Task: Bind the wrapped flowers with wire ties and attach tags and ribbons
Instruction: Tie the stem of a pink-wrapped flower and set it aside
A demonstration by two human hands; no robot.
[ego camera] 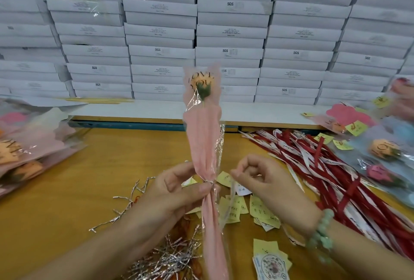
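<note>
A single orange flower in a pink and clear sleeve printed "LOVE YOU" stands upright in the middle of the view. My left hand grips its narrow neck, thumb pressed by a silver wire tie wound round the sleeve. My right hand is just right of the neck, fingers curled, pinching a thin clear or white strip that hangs down; what it is cannot be told. Loose silver wire ties lie below my left hand. Yellow tags and red and white ribbons lie to the right.
Wrapped flowers are stacked at the left and at the right on the wooden table. A wall of white boxes fills the back. A round-printed sticker card lies near the front edge.
</note>
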